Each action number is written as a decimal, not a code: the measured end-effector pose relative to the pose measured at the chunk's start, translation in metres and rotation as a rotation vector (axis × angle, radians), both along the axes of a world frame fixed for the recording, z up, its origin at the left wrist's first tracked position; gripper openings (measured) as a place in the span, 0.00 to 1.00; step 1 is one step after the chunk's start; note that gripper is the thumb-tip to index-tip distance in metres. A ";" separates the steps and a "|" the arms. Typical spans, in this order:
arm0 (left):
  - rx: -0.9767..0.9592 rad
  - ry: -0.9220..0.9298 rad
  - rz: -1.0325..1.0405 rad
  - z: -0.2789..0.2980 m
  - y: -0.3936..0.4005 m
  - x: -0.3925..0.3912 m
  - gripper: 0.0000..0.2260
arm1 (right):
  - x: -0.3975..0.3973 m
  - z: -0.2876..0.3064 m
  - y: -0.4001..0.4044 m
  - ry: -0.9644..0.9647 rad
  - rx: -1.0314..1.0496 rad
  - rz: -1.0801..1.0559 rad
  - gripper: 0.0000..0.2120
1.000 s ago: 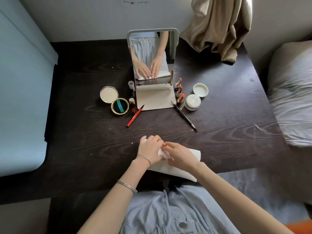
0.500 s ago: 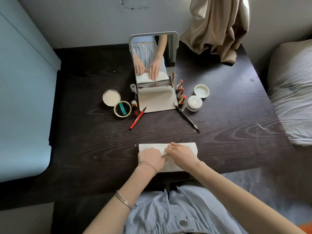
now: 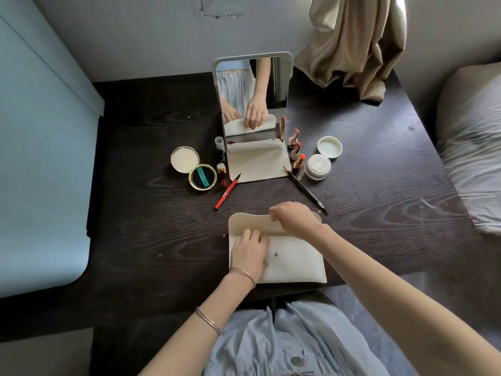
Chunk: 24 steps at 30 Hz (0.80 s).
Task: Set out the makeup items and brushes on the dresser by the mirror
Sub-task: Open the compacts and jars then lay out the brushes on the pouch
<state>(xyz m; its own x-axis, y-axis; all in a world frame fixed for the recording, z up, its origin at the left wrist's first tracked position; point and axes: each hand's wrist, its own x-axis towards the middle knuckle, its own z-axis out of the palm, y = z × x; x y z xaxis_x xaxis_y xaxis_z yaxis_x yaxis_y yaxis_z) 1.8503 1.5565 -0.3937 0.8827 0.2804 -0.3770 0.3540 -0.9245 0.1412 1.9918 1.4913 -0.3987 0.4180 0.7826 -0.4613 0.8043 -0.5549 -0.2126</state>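
A cream pouch (image 3: pixel 295 263) with a snap button lies flat near the front edge of the dark dresser (image 3: pixel 135 213). My left hand (image 3: pixel 250 252) rests flat on the pouch's left part. My right hand (image 3: pixel 296 218) pinches the edge of its flap, which is folded up and away. A standing mirror (image 3: pixel 254 104) stands behind on its cream base. Around it lie an open gold compact (image 3: pixel 193 168), a red pen (image 3: pixel 227 191), a dark pencil brush (image 3: pixel 306 189), three lipsticks (image 3: pixel 296 150) and an open cream jar (image 3: pixel 317 166) with its lid (image 3: pixel 329 147).
A beige curtain (image 3: pixel 352 44) hangs onto the dresser's back right corner. A grey pillow (image 3: pixel 471 147) lies to the right, and a pale blue panel (image 3: pixel 40 158) borders the left side. A small clear cap (image 3: pixel 219 142) and a small bottle (image 3: pixel 221 168) stand left of the mirror.
The pouch went from bunched under both hands to lying flat. My right hand has lifted the flap open, and my left hand has moved down onto the pouch body.
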 end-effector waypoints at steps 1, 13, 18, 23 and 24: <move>0.003 -0.019 -0.018 -0.003 0.002 0.000 0.20 | 0.001 0.001 0.003 -0.052 0.034 -0.014 0.11; -0.212 0.164 0.159 -0.015 0.015 0.007 0.28 | -0.019 -0.015 -0.017 0.045 0.055 -0.212 0.11; -0.211 0.144 0.174 -0.016 0.018 0.005 0.32 | -0.009 -0.015 -0.012 0.121 -0.027 -0.192 0.12; -0.218 0.167 0.224 -0.013 0.029 -0.001 0.33 | 0.000 -0.014 -0.013 0.184 -0.066 -0.184 0.14; -0.199 0.186 0.245 -0.011 0.032 -0.002 0.33 | 0.000 -0.013 -0.014 0.199 -0.074 -0.198 0.14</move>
<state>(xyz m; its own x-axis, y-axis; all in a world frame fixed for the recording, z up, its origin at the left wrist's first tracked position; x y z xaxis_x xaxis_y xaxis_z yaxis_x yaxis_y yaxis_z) 1.8483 1.5884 -0.4046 0.7097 0.3798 -0.5934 0.5978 -0.7703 0.2219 1.9917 1.4771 -0.4122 0.4548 0.6563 -0.6020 0.6257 -0.7165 -0.3085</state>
